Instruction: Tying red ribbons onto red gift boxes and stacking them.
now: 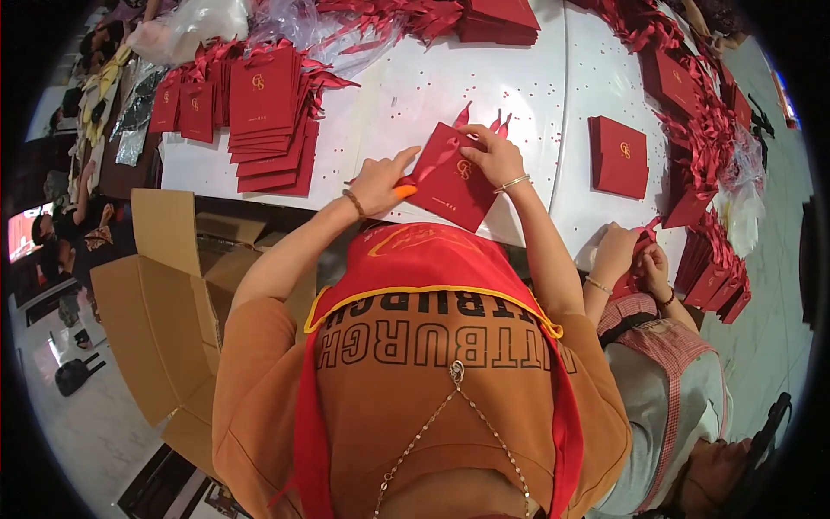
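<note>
While the red bag (450, 192) is held slanted at the near edge of the white table (519, 65), its red ribbon (445, 161) is drawn across its face toward its left corner. There, the ribbon is gripped by the left hand (380, 183), whose index finger is stretched out and whose other fingers are curled; an orange covering is seen on one fingertip. At the bag's upper right edge, the right hand (494, 156) is placed with thumb and fingers bent, but whether the edge or a ribbon is pinched by them cannot be told. To the left of the red bag, a fanned stack of similar bags (259, 99) is set, with smaller bags (196, 112) placed beside it. Beyond the red bag, another pile (497, 24) is seen near loose ribbons, and to its right a short stack (618, 156) is laid on the table. Well to the right of it and nearer, something red is handled by a co-worker's hands (635, 259). To the near left of the red bag, an open cardboard box (147, 298) is shown, and directly nearer than it a red apron (432, 259) edged in yellow is worn.
</note>
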Demonstrator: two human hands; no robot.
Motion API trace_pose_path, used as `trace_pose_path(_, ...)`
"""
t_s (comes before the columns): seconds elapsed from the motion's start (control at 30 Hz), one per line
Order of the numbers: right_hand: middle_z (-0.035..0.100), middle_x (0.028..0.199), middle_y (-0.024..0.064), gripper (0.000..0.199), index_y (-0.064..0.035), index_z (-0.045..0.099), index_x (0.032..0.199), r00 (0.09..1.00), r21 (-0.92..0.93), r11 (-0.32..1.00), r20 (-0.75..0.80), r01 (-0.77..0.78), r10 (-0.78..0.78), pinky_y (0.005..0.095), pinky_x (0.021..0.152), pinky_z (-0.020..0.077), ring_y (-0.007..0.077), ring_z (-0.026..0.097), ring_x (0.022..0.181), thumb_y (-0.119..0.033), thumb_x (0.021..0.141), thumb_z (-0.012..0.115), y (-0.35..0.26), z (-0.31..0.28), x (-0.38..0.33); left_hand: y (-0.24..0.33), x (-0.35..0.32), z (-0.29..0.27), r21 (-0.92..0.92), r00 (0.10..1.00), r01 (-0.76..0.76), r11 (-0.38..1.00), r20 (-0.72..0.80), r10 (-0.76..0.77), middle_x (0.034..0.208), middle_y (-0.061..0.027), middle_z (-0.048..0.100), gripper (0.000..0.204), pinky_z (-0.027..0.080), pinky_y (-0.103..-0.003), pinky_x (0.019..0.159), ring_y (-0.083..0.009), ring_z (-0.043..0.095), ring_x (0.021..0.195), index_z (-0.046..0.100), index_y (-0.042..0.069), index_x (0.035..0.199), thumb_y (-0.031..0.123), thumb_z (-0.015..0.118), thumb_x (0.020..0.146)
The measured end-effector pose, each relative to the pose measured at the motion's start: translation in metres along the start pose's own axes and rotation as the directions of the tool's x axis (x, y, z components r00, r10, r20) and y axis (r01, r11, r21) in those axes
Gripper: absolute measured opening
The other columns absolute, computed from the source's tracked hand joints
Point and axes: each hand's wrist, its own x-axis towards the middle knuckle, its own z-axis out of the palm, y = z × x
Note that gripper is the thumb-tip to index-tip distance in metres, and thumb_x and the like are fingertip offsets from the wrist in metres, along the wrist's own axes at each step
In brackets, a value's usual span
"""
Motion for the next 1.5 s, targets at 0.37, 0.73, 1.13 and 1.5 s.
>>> trace_pose_path(0.37,0.065,0.087,0.0073,0.032,-0.0234,0.058,0.108,0.989,-0.174,0.983,0.124,-0.054,0.077,0.0311,0.068,0.0469,0.0212,0.062,0.082,-0.029,0.077,0.061,-0.013,-0.003,0.003,0.004,-0.038,-0.103,-0.785,0.881,0.464,0.411,0.361,-0.305,0.071,-0.0017,0.057,0.032,0.041,-0.021,0.064,-0.0069,0.053,0.067,0.048,0.004,0.113,0.005,0.055,0.081)
trace_pose_path(0.73,0.065,0.083,0.0062,0.030,-0.0253,0.057,0.107,0.993,-0.232,0.973,0.120,0.011,0.018,0.0338,0.063,0.0457,0.0228,0.062,0.078,-0.031,0.078,0.058,-0.011,0.010,0.003,-0.026,-0.028,-0.123,-0.521,0.925,0.203,0.829,-0.176,-0.337,0.078,-0.0011,0.059,0.018,0.042,-0.019,0.065,-0.0064,0.054,0.072,0.056,0.001,0.093,0.003,0.063,0.077)
trace_pose_path(1.13,0.062,0.086,0.0065,0.029,-0.0125,0.059,0.090,0.967,-0.063,0.991,0.234,0.118,-0.100,0.0370,0.070,0.0427,0.0246,0.058,0.083,-0.031,0.069,0.067,-0.022,0.032,0.023,0.013,0.051,-0.093,-0.993,0.969,-0.105,0.043,-0.112,-0.222,0.089,-0.0082,0.059,0.020,0.044,-0.023,0.067,-0.0122,0.055,0.074,0.056,0.001,0.102,0.007,0.054,0.083)
trace_pose_path(1.5,0.049,0.087,0.0054,0.029,-0.0133,0.062,0.082,0.973,-0.500,0.841,0.014,0.204,-0.228,0.0378,0.069,0.0357,0.0237,0.046,0.087,-0.020,0.056,0.072,-0.038,-0.002,-0.016,-0.003,0.068,0.015,-0.281,0.960,-0.114,0.953,-0.276,0.033,0.075,-0.0151,0.062,0.028,0.046,-0.031,0.062,-0.0257,0.060,0.065,0.056,0.008,0.105,0.009,0.057,0.077)
